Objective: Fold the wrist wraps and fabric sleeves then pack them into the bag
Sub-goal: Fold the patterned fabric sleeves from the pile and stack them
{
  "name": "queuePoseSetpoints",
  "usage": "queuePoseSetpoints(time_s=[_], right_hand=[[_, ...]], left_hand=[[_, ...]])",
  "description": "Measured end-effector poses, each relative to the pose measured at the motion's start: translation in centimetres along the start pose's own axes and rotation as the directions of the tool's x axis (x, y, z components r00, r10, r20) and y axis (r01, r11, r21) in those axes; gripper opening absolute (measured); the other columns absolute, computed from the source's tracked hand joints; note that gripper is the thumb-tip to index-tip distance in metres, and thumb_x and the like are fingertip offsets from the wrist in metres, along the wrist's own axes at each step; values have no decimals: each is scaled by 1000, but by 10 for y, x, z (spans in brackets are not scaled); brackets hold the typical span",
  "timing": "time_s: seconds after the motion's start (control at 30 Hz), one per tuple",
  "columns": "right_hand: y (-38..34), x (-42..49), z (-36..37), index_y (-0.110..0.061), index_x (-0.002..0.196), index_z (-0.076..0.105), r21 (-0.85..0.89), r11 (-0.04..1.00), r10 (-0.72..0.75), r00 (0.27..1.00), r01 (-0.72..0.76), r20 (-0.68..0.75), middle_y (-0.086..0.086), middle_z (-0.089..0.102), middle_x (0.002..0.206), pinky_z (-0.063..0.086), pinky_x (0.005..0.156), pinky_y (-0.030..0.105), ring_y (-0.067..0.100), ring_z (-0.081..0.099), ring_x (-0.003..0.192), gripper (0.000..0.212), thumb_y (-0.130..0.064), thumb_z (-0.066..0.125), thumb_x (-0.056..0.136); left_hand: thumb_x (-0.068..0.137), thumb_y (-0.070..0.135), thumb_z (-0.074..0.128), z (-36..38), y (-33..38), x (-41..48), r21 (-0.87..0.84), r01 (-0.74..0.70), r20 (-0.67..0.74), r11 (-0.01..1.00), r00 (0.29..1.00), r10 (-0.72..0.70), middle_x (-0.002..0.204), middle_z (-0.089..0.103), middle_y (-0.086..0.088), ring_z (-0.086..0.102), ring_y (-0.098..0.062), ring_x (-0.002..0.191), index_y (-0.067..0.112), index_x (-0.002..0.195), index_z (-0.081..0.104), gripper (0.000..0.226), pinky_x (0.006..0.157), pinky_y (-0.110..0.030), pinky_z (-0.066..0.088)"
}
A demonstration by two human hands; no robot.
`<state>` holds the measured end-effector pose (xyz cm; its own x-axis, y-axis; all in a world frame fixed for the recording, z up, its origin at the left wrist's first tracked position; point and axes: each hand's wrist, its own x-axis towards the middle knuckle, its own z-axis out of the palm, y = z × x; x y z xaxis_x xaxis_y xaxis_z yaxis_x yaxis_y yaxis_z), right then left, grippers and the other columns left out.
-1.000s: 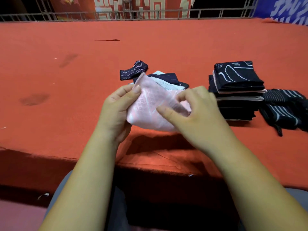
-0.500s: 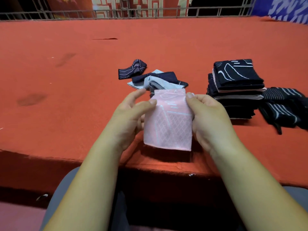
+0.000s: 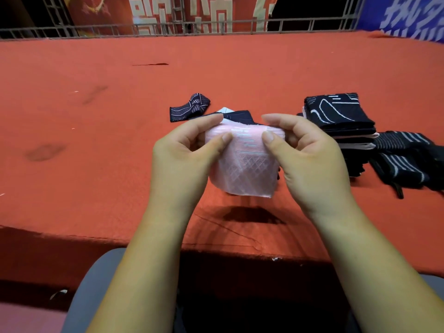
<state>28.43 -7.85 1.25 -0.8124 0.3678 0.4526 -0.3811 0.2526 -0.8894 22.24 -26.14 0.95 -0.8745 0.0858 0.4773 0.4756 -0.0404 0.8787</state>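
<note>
A pink patterned fabric sleeve [image 3: 245, 169], folded into a small rectangle, hangs in the air above the near edge of the red surface. My left hand [image 3: 182, 162] pinches its top left corner between thumb and forefinger. My right hand [image 3: 310, 159] pinches the top right the same way. Behind the sleeve lies a loose heap of dark blue and white sleeves [image 3: 236, 115], partly hidden. A dark blue patterned sleeve [image 3: 189, 109] lies apart to the left of it. No bag is in view.
A stack of folded black and white sleeves [image 3: 341, 118] stands at the right. Black striped wrist wraps [image 3: 406, 162] lie beside it at the far right. The red carpeted platform [image 3: 96, 140] ends in a front edge near my knees. A metal railing [image 3: 216, 25] runs along the back.
The pink sleeve went from a slanted, half-folded shape to a squared fold held upright. Both hands shifted up to pinch its top edge, and the fold looks shorter than half a second ago.
</note>
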Motion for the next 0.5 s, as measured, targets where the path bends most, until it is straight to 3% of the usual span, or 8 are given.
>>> queuePoseSetpoints(time_s=[0.13, 0.27, 0.5], right_hand=[[0, 0, -1, -24, 129, 74, -24, 999, -27, 1000, 27, -9, -9, 79, 118, 56, 105, 33, 6, 73, 111, 32, -13, 77, 98], [1, 0, -2, -21, 130, 74, -73, 996, -53, 998, 52, -18, -13, 78, 118, 56, 106, 32, 2, 72, 111, 35, -14, 80, 96], [11, 3, -3, -29, 126, 74, -227, 966, -125, 992, 122, 0, -14, 76, 122, 55, 107, 42, 9, 71, 117, 34, -22, 81, 94]], left_hand=[[86, 12, 88, 5, 3, -1, 45, -19, -46, 999, 999, 21, 114, 81, 10, 76, -6, 108, 18, 121, 81, 35, 99, -30, 59], [86, 13, 88, 6, 4, -1, 101, -44, -64, 994, 997, 50, 107, 82, 10, 77, -9, 100, 20, 115, 83, 31, 94, -30, 60], [86, 17, 88, 7, 5, -3, 202, -52, -97, 978, 993, 73, 95, 80, 13, 75, -12, 90, 25, 104, 82, 20, 87, -34, 60]])
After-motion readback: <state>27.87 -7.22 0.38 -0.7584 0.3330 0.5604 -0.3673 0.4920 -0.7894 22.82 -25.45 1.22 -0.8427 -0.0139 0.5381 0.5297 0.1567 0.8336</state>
